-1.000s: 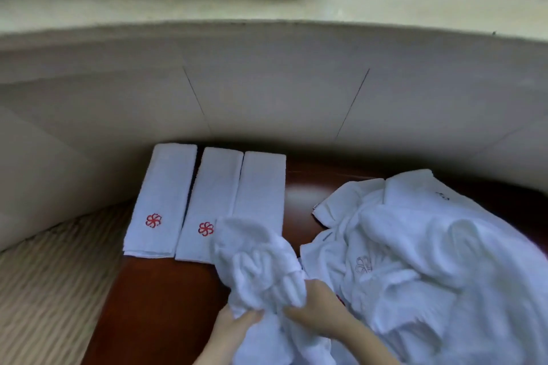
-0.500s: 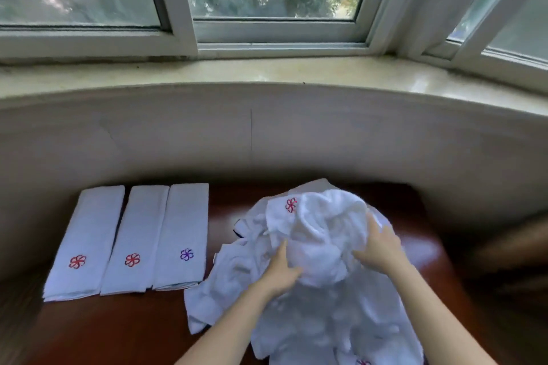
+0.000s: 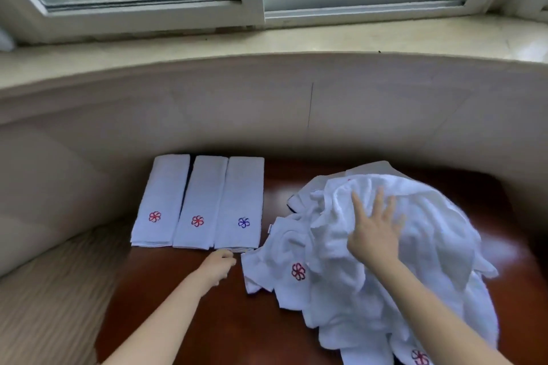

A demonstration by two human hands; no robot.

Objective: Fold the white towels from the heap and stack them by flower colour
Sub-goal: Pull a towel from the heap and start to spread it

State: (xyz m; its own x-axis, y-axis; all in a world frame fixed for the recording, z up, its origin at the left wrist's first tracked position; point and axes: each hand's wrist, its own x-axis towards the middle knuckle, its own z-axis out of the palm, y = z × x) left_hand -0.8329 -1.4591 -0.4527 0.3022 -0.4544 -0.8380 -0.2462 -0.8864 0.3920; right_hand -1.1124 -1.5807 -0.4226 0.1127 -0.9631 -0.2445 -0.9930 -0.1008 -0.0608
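With right hand point(image 3: 375, 234) flat, fingers spread on the heap point(image 3: 385, 246), left hand point(image 3: 219, 265) loosely curled, seemingly empty: pull red-flower towel point(image 3: 284, 270) free onto bare surface point(image 3: 207, 320).

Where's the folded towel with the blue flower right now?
The blue-flower towel is rightmost of three folded on the wooden table, beside a red-flower towel, the left hand at its near end.

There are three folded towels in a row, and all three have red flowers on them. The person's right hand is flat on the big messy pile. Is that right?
Not quite. The head view shows only two folded towels with red flowers; the third folded towel, nearest the heap, has a purple-blue flower. The rest holds: three in a row, and the right hand lies flat on the heap.
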